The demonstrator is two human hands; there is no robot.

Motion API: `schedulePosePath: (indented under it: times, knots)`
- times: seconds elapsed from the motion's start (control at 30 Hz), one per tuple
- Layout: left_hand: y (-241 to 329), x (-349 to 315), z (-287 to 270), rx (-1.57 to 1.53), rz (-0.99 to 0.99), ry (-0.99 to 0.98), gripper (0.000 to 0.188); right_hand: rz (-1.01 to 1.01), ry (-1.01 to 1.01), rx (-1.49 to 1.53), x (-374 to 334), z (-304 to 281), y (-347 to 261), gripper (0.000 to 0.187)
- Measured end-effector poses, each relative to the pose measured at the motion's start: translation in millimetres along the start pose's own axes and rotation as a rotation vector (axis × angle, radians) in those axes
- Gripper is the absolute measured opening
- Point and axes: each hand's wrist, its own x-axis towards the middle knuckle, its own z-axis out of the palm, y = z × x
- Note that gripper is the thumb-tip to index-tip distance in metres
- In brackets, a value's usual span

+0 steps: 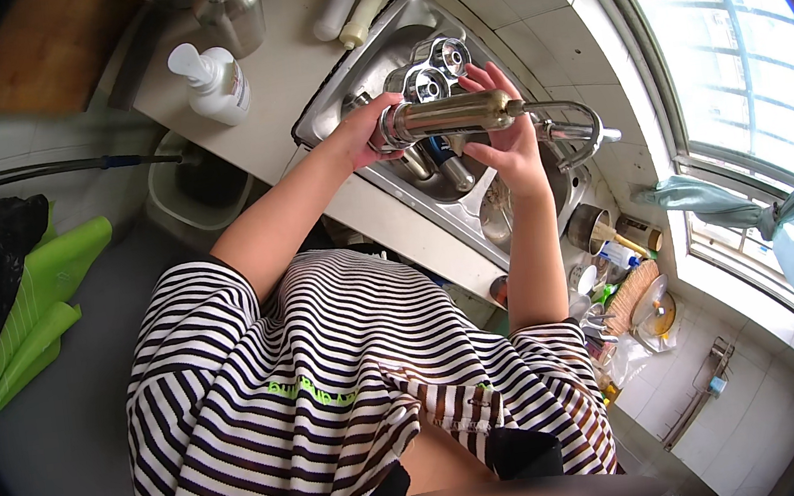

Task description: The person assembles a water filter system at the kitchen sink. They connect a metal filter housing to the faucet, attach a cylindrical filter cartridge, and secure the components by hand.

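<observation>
A long, shiny metal cylinder (451, 116) lies level over the sink, its right end at the tip of the curved faucet spout (582, 112). My left hand (370, 133) is closed round its ringed left end. Beside the right end is my right hand (510, 142), fingers spread above and thumb below; whether its palm touches the metal is hidden. Under them, in the steel sink (327, 102), sits a chrome fitting with round openings (427, 78). A dark blue and silver cylinder (451, 165) and other metal tubes lie there too, partly covered by my hands.
A white pump bottle (220, 90), a steel jug (234, 17) and pale tubes (371, 4) stand or lie on the counter left of the sink. A bin (179, 209) is below. To the right are a pot (588, 226), several kitchen items and a window (726, 44).
</observation>
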Motion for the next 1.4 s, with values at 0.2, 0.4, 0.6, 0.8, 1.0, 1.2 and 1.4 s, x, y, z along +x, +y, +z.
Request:
schedulePosePath:
  times: [0.2, 0.4, 0.6, 0.8, 1.0, 1.2, 1.4]
  knots:
    - [3.3, -13.8, 8.9, 0.039, 0.033, 0.058, 0.042, 0.067, -0.049, -0.090, 5.0, 6.3, -14.1, 0.063]
    - [-4.2, -17.6, 7.3, 0.032, 0.043, 0.073, 0.042, 0.056, 0.147, -0.202, -4.5, 24.6, -13.7, 0.056]
    - [-2.8, -24.0, 6.8, 0.050, 0.056, 0.046, 0.042, 0.027, 0.213, -0.304, -13.6, 35.3, -9.8, 0.076]
    - [0.6, -28.6, 11.0, 0.052, 0.025, -0.009, 0.042, 0.029, 0.073, -0.043, -10.3, 22.9, -12.1, 0.070]
    - [-1.0, -25.6, 15.2, 0.033, 0.041, 0.083, 0.036, 0.061, 0.490, -0.326, -16.5, 43.3, -1.9, 0.072]
    - [-0.5, -25.4, 15.1, 0.054, 0.023, 0.054, 0.036, -0.012, 0.168, -0.185, -9.7, 30.5, -18.9, 0.077]
    - [-2.7, -21.0, 19.7, 0.052, 0.023, 0.081, 0.035, 0.075, 0.418, -0.262, -17.5, 30.2, -8.6, 0.070]
